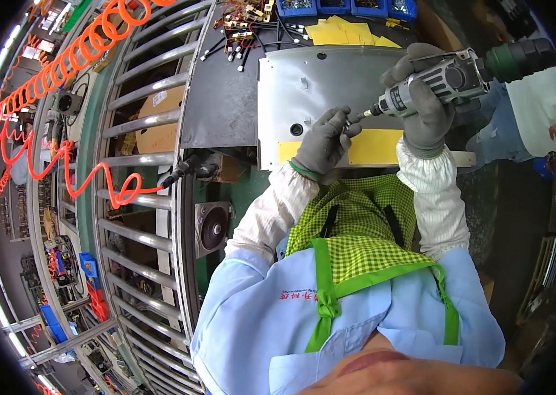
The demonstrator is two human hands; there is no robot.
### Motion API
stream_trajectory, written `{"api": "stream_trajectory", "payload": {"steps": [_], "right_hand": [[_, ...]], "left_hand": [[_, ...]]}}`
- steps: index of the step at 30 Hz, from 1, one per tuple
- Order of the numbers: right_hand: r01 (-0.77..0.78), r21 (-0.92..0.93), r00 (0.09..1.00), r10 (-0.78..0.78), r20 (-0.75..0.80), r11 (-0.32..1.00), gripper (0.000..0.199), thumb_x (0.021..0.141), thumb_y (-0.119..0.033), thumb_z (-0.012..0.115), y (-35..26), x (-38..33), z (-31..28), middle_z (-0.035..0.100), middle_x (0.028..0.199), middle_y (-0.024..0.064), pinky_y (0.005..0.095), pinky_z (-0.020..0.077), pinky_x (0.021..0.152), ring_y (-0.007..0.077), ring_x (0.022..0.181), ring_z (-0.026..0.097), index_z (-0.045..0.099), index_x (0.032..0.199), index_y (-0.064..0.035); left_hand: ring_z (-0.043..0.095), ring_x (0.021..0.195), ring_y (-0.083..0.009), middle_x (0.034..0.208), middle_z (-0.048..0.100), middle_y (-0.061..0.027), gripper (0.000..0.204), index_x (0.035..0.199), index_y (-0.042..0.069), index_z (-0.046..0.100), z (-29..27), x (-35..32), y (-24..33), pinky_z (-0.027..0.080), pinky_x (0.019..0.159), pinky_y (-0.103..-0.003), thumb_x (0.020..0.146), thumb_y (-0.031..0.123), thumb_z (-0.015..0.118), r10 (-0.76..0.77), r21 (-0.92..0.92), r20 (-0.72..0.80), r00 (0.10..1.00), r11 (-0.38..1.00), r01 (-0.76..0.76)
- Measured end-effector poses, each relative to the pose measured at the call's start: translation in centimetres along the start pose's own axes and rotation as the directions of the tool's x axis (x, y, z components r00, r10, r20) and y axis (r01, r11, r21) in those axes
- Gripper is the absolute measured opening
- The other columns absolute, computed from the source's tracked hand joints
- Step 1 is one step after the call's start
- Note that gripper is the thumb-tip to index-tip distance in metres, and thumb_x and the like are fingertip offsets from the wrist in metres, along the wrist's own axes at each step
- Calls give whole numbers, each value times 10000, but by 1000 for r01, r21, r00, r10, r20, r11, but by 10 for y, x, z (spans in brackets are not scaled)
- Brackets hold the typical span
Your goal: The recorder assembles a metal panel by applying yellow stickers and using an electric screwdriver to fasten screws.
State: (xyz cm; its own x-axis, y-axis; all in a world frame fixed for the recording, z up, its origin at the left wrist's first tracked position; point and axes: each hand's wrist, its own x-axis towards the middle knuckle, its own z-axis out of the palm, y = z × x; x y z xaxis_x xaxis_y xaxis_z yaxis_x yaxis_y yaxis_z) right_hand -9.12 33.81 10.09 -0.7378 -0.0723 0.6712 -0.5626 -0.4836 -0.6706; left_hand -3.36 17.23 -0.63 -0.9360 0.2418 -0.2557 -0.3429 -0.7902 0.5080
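Note:
My right hand (428, 118), in a grey glove, is wrapped round a grey and black power screwdriver (439, 82). The tool lies tilted over the metal panel, its bit pointing left toward my other hand. My left hand (324, 141), gloved too, is closed in a pinch just beside the bit tip. Something small and metallic shows between its fingertips, too small to name. Below both hands lies a flat silvery metal panel (330, 76) with a round hole and small raised tabs. A yellow strip (375, 147) runs along its near edge, partly covered by my left hand.
Black cables with white connectors (242, 56), yellow cards (344, 31) and blue parts bins (334, 6) sit beyond the panel. A roller conveyor (140, 161) runs along the left, with an orange coiled air hose (74, 59) above it. Another person (544, 105) stands at the right.

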Motion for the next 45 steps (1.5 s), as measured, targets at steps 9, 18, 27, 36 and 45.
{"api": "stream_trajectory", "payload": {"steps": [9,18,27,36,45], "right_hand": [[-3,24,1000,4,-26,1000,416,807,-111,583,-3,-10,12,656,918,92,334,554,695,209,774,655,545,1200,20],[-52,-103,997,45,-69,993,419,799,-154,658,-3,-33,13,620,887,88,320,534,648,208,748,622,537,1164,12],[65,-105,992,-53,113,992,476,840,-213,726,1,-43,9,619,884,96,344,551,679,210,764,626,504,1194,15],[-229,-24,972,227,-61,973,402,801,-125,615,14,-48,3,630,891,77,337,540,679,194,774,630,532,1174,-1],[-303,-171,953,302,-31,938,399,790,-140,653,29,-79,4,637,818,74,305,524,685,166,728,632,533,1144,0]], "left_hand": [[499,693,-36,954,530,-13,217,1142,42,506,6,1,-11,384,468,-101,1018,216,467,-64,-124,-108,992,991,50],[519,677,-54,924,547,-34,251,1198,-12,495,29,-1,-23,426,456,-116,1010,147,447,-64,-381,-91,994,924,24],[494,609,-34,786,536,-5,259,995,38,544,25,-10,-34,419,433,-105,1011,289,484,-94,-378,-141,986,925,34],[459,568,-35,689,554,26,319,994,28,662,-14,-16,-1,386,534,-190,978,327,553,-42,856,92,995,514,-58],[656,810,-173,889,708,-117,315,1045,14,681,-29,-4,2,521,752,-310,931,296,599,-226,998,60,972,42,-51]]}}
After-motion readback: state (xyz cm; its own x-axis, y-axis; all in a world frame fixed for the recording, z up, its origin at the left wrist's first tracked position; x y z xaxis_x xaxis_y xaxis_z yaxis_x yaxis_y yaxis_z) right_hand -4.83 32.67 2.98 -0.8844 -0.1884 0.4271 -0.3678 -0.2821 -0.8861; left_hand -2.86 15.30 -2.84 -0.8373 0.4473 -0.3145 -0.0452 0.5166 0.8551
